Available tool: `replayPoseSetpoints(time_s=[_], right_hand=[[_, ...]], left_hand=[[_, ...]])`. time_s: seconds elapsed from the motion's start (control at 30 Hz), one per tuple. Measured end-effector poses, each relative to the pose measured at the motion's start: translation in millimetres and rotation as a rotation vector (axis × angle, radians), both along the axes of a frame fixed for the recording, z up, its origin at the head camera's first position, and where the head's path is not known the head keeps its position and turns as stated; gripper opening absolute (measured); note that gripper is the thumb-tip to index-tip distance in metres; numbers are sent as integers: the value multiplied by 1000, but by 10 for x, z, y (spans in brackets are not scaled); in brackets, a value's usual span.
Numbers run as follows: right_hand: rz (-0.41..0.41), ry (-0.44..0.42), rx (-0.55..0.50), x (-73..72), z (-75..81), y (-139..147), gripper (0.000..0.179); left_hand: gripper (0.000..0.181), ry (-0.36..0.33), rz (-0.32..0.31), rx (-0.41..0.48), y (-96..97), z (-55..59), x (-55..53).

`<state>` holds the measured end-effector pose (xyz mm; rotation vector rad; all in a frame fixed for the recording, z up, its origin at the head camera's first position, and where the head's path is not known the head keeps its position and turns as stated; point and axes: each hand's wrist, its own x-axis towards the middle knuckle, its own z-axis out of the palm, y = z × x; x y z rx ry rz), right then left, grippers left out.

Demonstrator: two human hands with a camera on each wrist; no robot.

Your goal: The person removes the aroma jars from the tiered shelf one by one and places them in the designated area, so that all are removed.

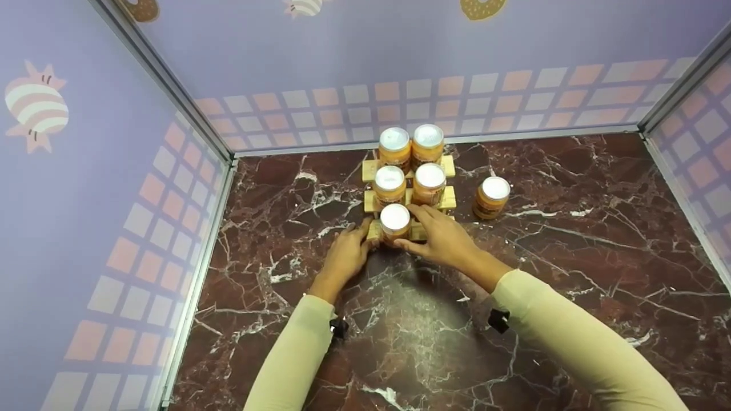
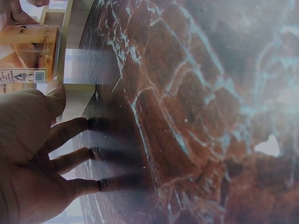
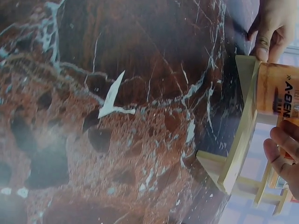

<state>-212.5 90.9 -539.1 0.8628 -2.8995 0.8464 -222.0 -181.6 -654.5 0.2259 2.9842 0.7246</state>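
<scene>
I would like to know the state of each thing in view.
Rack: standing on the table, loaded.
Front jar: upright on the front step.
Other four jars on rack: upright, in two pairs.
Single jar: upright, off the rack.
Left hand: fingers spread, beside the rack's left end.
Right hand: at the front jar; firmness of grip unclear.

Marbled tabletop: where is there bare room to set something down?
Bare room: the tabletop between the left wall and left hand, between the lone jar and right wall, and nearest us between the sleeves. Crowded: the wooden rack, with five jars close together and the right hand at the front one.
</scene>
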Motion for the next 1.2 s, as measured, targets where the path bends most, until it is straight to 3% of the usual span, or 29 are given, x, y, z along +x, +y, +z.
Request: replayPoseSetpoints(time_s=[0.37,0.57,0.67,1.07,1.2], right_hand=[[-38,-13,-47,-30,7,-106,86],[-51,2,-53,-40,5,-140,82],[-60,7,-53,-42,5,-156,81],[-55,19,-76,-44,5,-195,74],[-48,14,-93,-52,17,-163,74]], left_hand=[[67,27,-5,10,-19,2,-30],[68,-12,12,79,15,203,40],[69,-14,16,83,34,251,62],[67,-4,20,59,17,172,58],[66,-30,21,82,47,346,120]])
